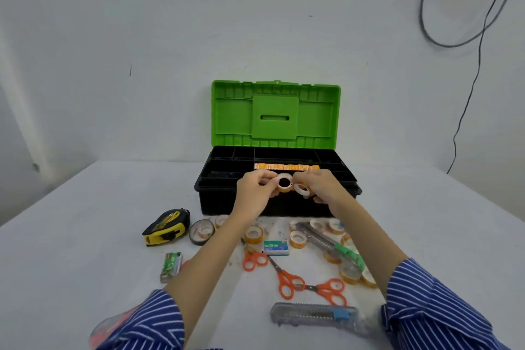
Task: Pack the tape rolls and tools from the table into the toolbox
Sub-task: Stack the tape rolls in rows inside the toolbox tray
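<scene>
Both hands are up at the centre of the frame, over the front edge of the toolbox (272, 202), its green lid (275, 113) standing open against the wall. The left hand (257, 187) pinches a small clear tape roll (285, 182) with curled fingers, holding it upright so the hole faces us. The right hand (319, 183) grips a second roll (301, 189) just beside the first; whether the two rolls touch is hard to tell from here. Inside the black tray, a row of orange-labelled rolls (286, 167) lies just behind the hands. On the table (71, 236) below: loose tape rolls (298, 239), a yellow tape measure (167, 226) at centre left, orange scissors (287, 281), a staple box (276, 246), a green utility knife (331, 244) and a grey utility knife (315, 314) at the lower right.
</scene>
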